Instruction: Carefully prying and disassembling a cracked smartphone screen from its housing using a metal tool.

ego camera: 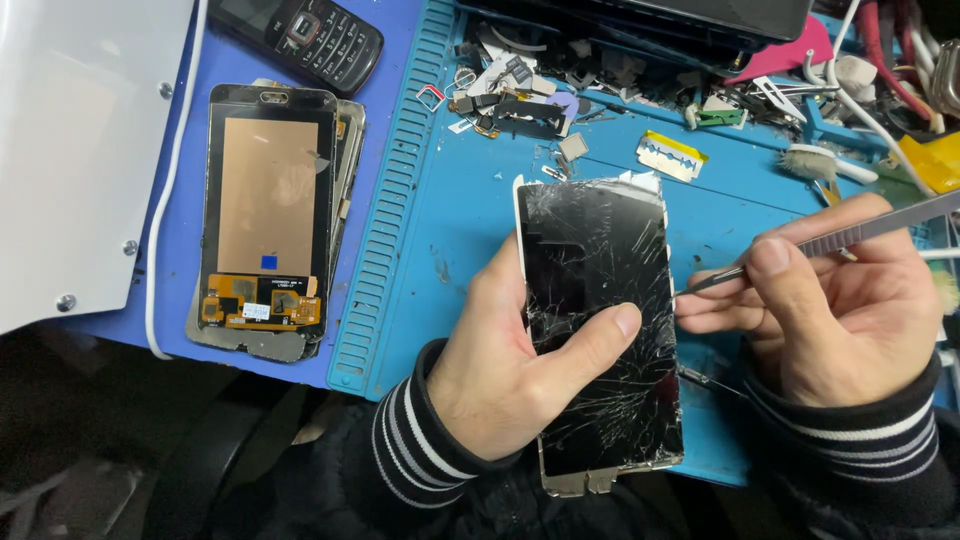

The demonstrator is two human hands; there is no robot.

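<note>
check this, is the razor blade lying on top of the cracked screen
No, the razor blade lies on the blue mat, apart from the cracked screen in the left hand.

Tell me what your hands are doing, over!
Left hand grips cracked phone screen. Right hand holds tweezers, tip at screen's right edge. Nothing between them.

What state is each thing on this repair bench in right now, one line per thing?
Cracked phone screen: shattered all over, held upright off the mat.
Left hand: gripping the cracked phone screen, thumb across the glass.
Right hand: closed on the tweezers.
Tweezers: tip at the screen's right edge.
Display assembly: lying back side up, flex cables exposed.
Keypad phone: lying face up.
Razor blade: lying flat on the blue mat.
</note>
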